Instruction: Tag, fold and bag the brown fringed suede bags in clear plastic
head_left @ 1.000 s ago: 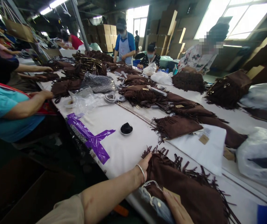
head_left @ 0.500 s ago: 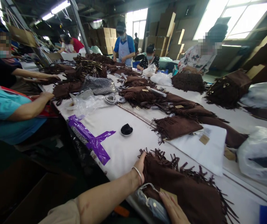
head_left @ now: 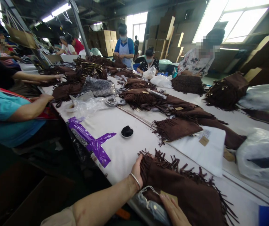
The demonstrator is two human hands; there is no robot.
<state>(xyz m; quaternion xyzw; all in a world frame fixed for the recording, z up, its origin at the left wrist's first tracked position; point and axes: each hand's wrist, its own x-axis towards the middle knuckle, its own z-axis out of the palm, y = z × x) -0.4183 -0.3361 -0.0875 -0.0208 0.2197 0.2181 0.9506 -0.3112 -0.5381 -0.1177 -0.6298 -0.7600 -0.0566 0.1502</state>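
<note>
A brown fringed suede bag (head_left: pixel 186 191) lies on the white table (head_left: pixel 122 150) right in front of me. My left hand (head_left: pixel 137 171), with a silver bangle on the wrist, grips the bag's left fringed edge; the fingers are hidden under the fabric. My right hand (head_left: pixel 174 210) rests flat on the bag's near edge, fingers stretched over a tan tag (head_left: pixel 170 196). A pale blue cloth pouch with a white cord (head_left: pixel 152 205) pokes out from under the bag beside it.
A small black dish (head_left: pixel 127 131) and purple tape strips (head_left: pixel 93 141) lie ahead on the left. Another fringed bag (head_left: pixel 176 128) sits on white paper (head_left: pixel 207 150). Plastic bags (head_left: pixel 261 157) are at right. Several people work along both sides; brown bags pile further up.
My left hand has slid back toward me along the bag's left edge, pulling the fringed corner in. The right hand has barely shifted.
</note>
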